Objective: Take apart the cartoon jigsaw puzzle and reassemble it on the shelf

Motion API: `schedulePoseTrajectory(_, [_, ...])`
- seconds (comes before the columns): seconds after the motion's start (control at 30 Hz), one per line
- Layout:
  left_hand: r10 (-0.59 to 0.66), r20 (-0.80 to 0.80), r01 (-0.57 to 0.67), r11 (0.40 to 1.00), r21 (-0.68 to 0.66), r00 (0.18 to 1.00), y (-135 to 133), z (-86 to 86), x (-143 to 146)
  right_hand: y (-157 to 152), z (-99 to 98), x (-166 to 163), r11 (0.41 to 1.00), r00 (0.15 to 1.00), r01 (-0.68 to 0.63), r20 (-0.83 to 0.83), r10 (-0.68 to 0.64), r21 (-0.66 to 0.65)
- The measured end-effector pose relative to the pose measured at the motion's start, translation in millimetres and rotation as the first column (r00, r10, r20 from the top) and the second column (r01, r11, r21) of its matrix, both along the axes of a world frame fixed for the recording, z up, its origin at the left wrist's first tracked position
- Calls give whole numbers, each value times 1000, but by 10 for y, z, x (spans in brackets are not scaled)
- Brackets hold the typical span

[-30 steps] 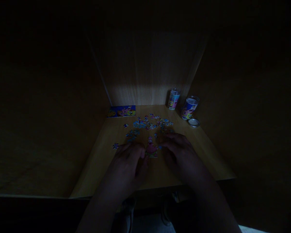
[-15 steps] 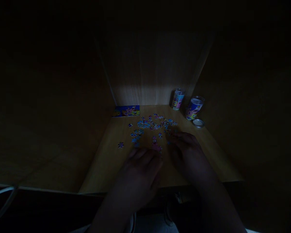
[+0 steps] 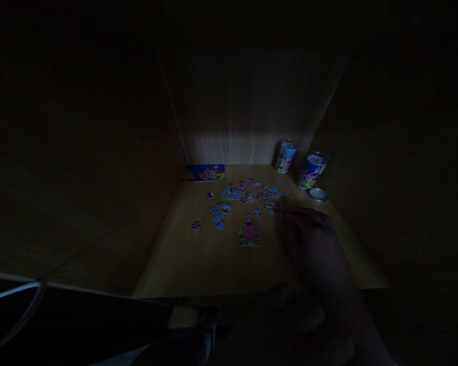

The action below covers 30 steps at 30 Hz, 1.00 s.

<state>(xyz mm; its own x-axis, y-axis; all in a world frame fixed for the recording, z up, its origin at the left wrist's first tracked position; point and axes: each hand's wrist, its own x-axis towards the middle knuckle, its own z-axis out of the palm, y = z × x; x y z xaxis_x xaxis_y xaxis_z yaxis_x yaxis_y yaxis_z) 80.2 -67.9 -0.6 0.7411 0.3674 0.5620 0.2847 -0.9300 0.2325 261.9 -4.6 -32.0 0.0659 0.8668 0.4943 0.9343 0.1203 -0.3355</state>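
The scene is very dark. My right hand (image 3: 309, 236) rests on the wooden table (image 3: 206, 264), fingers drawn together, their tips at loose puzzle pieces (image 3: 278, 219); what they pinch is too dim to name. A small joined pink patch of puzzle (image 3: 249, 235) lies just left of that hand. More scattered pieces (image 3: 248, 193) lie behind it. A dim shape below the table's front edge may be my left hand (image 3: 297, 315); its fingers do not show.
A colourful picture card (image 3: 204, 173) lies at the back left. Two printed canisters (image 3: 286, 156) (image 3: 311, 172) and a round lid (image 3: 318, 193) stand at the back right. Wooden walls close in both sides. A single piece (image 3: 195, 224) lies apart, left.
My left hand has drawn back off the table toward the bottom of the view, uncovering the pink patch. My right hand has stayed near the loose pieces. The view has shifted left.
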Motion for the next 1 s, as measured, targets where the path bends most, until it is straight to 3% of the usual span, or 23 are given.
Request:
schedulePoseTrajectory(0.1, [-11,-86,11,1000,-8,996,0,-54,2,-6,2,6,1000,1000,29,-3,-29,-6])
schedulePoseTrajectory(0.23, [-40,-91,48,996,81,995,34,-48,-40,-4,3,18,999,999,48,-11,-48,-10])
schedulePoseTrajectory(0.4, [15,-64,-8,994,105,998,97,115,-154,-2,-3,38,999,999,48,-23,-48,-15])
schedulePoseTrajectory(0.5, [-5,-159,3,1000,-9,987,160,232,-293,-6,-10,47,998,996,64,-52,-65,-27])
schedulePoseTrajectory(0.63, [130,-160,-164,960,-228,979,283,287,-526,-32,30,74,999,989,44,-139,-48,-27])
schedulePoseTrajectory(0.83, [322,-122,-334,937,-99,939,586,150,-838,-88,113,208,992,981,115,-164,-105,52])
schedulePoseTrajectory(1.0, [451,-74,-452,892,-9,890,805,82,-1056,-51,44,288,989,983,143,-123,-138,33])
